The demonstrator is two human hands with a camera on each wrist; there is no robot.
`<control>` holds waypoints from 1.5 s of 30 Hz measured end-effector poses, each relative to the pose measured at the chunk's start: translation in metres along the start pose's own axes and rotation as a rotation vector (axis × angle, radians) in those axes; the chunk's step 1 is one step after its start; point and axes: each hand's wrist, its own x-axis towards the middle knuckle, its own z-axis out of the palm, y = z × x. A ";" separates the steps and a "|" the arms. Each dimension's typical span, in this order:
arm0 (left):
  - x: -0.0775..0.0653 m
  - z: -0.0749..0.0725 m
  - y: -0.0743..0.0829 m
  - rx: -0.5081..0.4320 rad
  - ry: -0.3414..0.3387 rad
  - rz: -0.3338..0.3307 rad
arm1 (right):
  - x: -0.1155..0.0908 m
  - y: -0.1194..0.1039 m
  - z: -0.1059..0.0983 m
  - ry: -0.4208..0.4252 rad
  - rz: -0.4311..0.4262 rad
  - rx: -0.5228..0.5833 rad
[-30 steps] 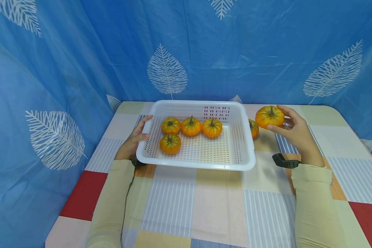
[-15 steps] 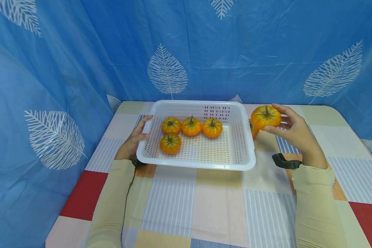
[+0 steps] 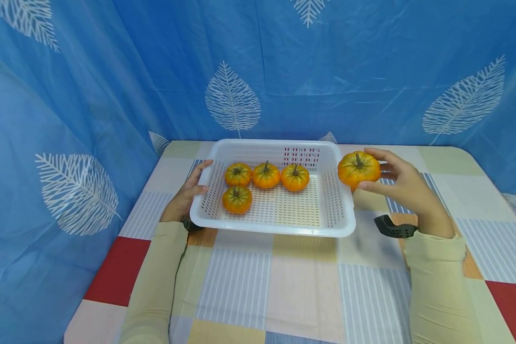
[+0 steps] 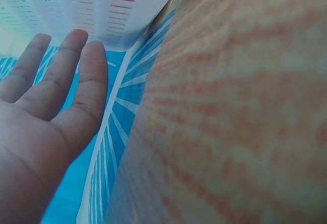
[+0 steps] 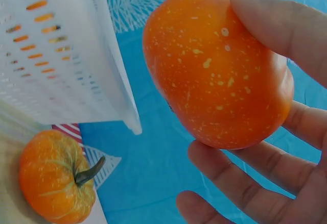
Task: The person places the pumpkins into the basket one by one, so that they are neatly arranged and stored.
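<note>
My right hand [image 3: 397, 184] holds a small orange pumpkin [image 3: 359, 168] between thumb and fingers, overlapping the right rim of a white plastic basket [image 3: 266, 230] in the head view. The right wrist view shows its smooth, speckled underside. Another pumpkin [image 5: 56, 178] with a green stem sits on the table outside the basket, mostly hidden in the head view behind the held one. Inside the basket are several pumpkins [image 3: 265, 175], three in a row and one in front at left. My left hand [image 3: 185, 193] touches the basket's left side, its fingers [image 4: 94, 76] extended against the perforated wall.
A patchwork-patterned cloth [image 3: 301, 296] covers the table. Blue curtain [image 3: 292, 95] with white leaf prints hangs right behind the table's back edge and along the left. Black bands [image 3: 395, 228] sit on both wrists.
My right hand has moved left with its pumpkin, from beside the basket to its right rim, now covering most of the pumpkin on the table. The left hand and basket have stayed put.
</note>
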 end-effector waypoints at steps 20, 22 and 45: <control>0.001 -0.001 -0.002 0.002 -0.005 0.010 | 0.011 -0.027 0.015 -0.149 -0.202 -0.058; 0.002 -0.001 -0.002 0.003 -0.006 0.012 | 0.013 -0.029 0.015 -0.170 -0.219 -0.074; 0.002 -0.002 -0.003 -0.021 -0.023 0.024 | 0.052 -0.061 0.031 -0.516 -0.227 -0.020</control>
